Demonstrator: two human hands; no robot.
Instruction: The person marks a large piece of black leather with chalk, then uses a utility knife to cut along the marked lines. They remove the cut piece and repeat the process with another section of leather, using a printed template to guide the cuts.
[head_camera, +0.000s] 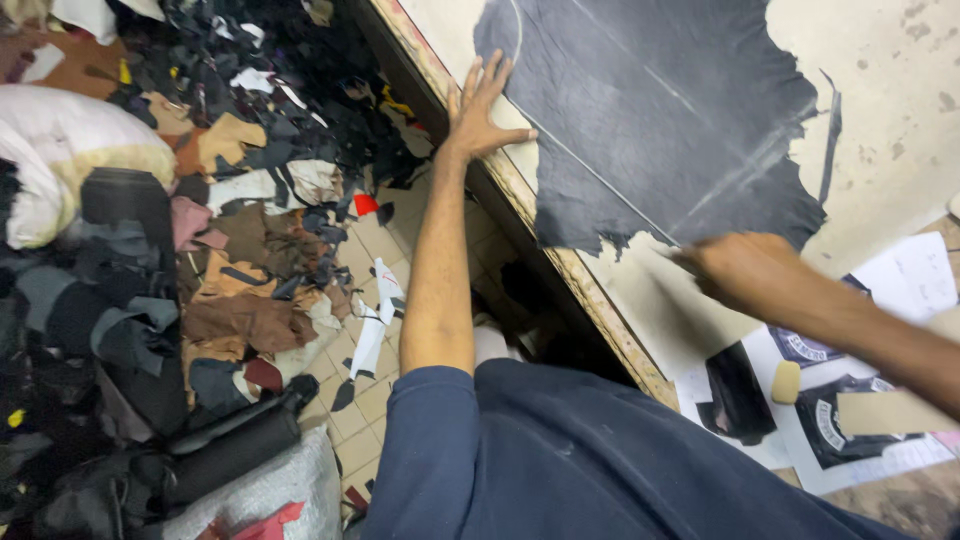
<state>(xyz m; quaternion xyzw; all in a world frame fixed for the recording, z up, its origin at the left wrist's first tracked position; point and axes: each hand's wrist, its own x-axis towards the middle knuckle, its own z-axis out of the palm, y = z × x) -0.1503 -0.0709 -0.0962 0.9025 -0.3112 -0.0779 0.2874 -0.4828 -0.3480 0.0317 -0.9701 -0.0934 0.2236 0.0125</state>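
Item: navy sleeve (560, 450), nearest the camera, low centre.

Left hand (480, 105): arm stretched far, palm flat, fingers spread wide, pressing the left edge of the hide (660, 110) at the worktop's rim. It grips nothing.

Right hand (745, 270): blurred, closed at the hide's near ragged edge. A thin dark tip shows at its left; whether the grip holds a tool cannot be told.

Hide: large, dark grey, irregular outline, lying flat on the pale worktop (900, 120), far centre. Pale straight lines cross its surface.

Worktop, near right: white papers (915, 275), a small dark scrap (738, 390), a yellowish block (787, 381), round dark printed patches (835, 420), and a tan card (885, 410).

Floor (375, 400), left: tiled, heaped with offcuts (240, 270) in black, brown, tan and white. Pale sack (50, 150) far left; black roll (235, 445) near left.
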